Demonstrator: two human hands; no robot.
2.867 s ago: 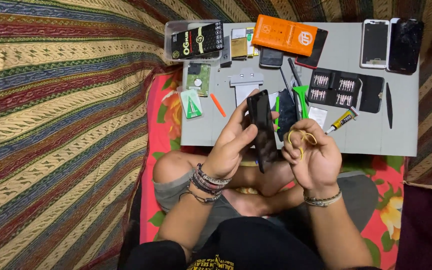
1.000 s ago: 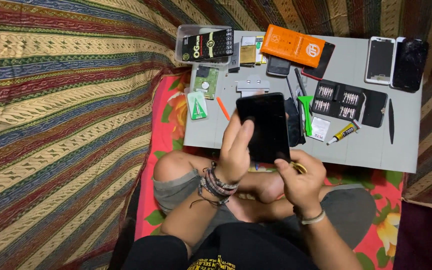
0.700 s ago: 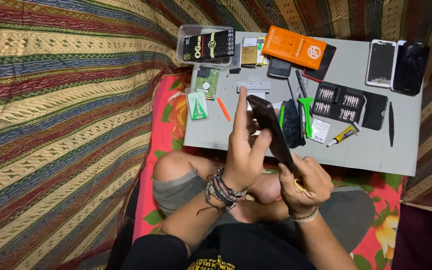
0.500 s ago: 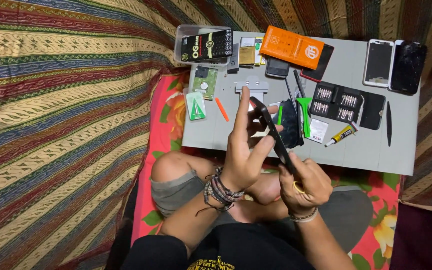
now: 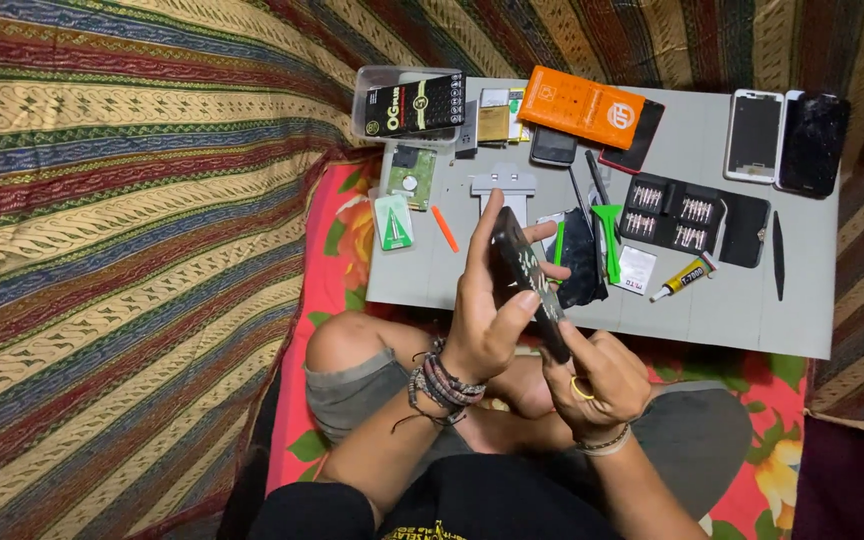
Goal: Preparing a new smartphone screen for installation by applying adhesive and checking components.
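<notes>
Both hands hold a black slab-shaped smartphone (image 5: 527, 280) above the near edge of the grey worktop (image 5: 712, 310), over the person's lap. Left hand (image 5: 487, 320): fingers wrapped around the phone's left long edge, index finger stretched up along it, thumb pressed on the upper face. Right hand (image 5: 592, 375): fingers closed around the phone's lower end from beneath, gold ring visible on one finger. Compared with a second ago, the phone has turned: then its dark glass face lay flat toward the camera, broad and rectangular; now it is tilted steeply so that mostly one narrow edge and a strip of the face with pale markings show. Half a second ago it was already tilted much the same way, so the rotation has largely settled. The right hand has stayed low under the phone; the left keeps its grip at the side. On the worktop, unchanged in place: an orange flat cardboard box (image 5: 580, 105) at the far edge, an open black case of screwdriver bits (image 5: 692, 220), a green plastic pry tool (image 5: 609, 240), a small yellow-labelled glue tube (image 5: 682, 278), and a white phone frame (image 5: 755, 135) beside a cracked black phone (image 5: 812, 143) at the far right.
</notes>
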